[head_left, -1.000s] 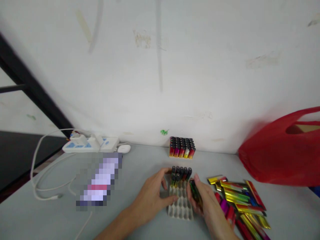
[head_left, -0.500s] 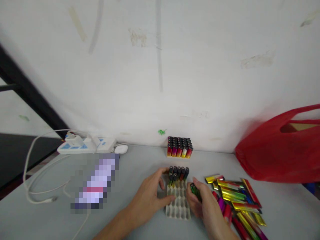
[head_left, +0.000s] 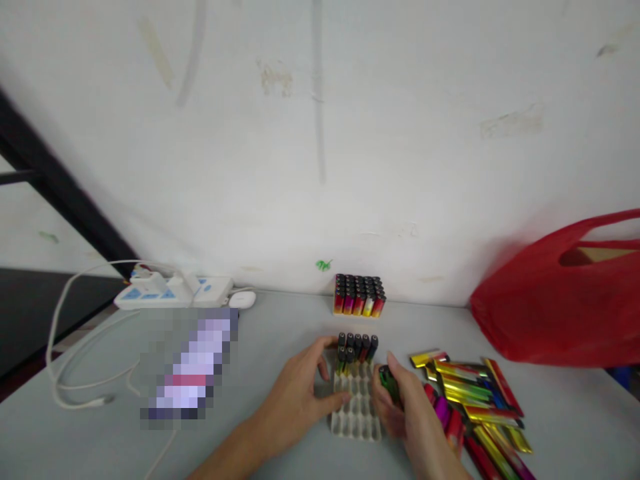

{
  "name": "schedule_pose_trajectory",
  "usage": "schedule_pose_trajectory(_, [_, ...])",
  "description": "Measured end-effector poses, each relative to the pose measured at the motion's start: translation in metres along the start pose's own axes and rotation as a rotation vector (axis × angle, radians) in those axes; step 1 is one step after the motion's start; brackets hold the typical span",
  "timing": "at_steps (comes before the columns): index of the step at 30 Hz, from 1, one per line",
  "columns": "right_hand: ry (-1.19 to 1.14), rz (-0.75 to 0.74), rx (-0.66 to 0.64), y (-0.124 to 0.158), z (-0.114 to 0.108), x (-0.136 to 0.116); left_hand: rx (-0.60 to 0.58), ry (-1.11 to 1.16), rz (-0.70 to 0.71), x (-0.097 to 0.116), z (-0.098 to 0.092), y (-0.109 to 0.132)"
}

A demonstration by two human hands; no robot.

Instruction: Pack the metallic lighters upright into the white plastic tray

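Observation:
My left hand [head_left: 295, 390] steadies a pale plastic tray [head_left: 356, 427] from its left side. Its index fingertip goes behind the tray's far left corner, and the thumb rests on the cells. Several dark-topped lighters [head_left: 358, 345] stand upright in the tray's far rows; its nearer cells are bare. Just off the tray's right side, my right hand [head_left: 403, 407] is closed around a green lighter [head_left: 388, 380] with a dark end, the thumb along it. Beside that hand lies a loose pile of shiny red, gold, green and purple lighters [head_left: 470, 393].
A block of upright lighters [head_left: 359, 297] stands near the wall. On the right sits a red bag [head_left: 545, 300]. To the left are a blurred-out phone-like object [head_left: 195, 363], a white power strip [head_left: 175, 291], a small white case [head_left: 243, 299] and white cables [head_left: 63, 300].
My right hand has shifted very slightly, with the green lighter turned a little in its fingers. The left hand and tray stay in place.

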State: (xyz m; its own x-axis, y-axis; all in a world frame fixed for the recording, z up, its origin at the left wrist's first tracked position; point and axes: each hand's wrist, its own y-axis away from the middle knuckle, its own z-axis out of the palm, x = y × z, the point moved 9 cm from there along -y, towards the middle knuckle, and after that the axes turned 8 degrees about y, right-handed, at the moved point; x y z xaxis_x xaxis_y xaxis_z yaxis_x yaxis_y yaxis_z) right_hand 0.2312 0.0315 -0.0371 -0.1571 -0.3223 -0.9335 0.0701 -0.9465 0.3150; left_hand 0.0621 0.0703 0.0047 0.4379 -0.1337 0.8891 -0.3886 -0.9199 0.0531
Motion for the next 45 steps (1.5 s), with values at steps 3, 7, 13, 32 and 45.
schedule_pose_trajectory(3, [0.114,-0.106,0.114,0.011,-0.003,-0.020,-0.009,0.012,-0.011,0.001,0.000,0.000])
schedule_pose_trajectory(7, [0.381,-0.320,0.238,0.033,-0.004,-0.052,-0.002,0.019,-0.006,0.002,0.000,0.000])
schedule_pose_trajectory(13, [0.777,-0.750,0.170,0.042,0.006,-0.082,-0.006,0.024,0.012,0.002,0.001,-0.001])
schedule_pose_trajectory(32, [0.905,-0.787,0.186,0.036,0.008,-0.084,0.001,0.015,0.022,-0.001,0.001,-0.001])
schedule_pose_trajectory(45, [1.574,-0.709,0.871,0.041,-0.042,-0.096,0.007,-0.003,-0.031,-0.008,0.000,-0.001])
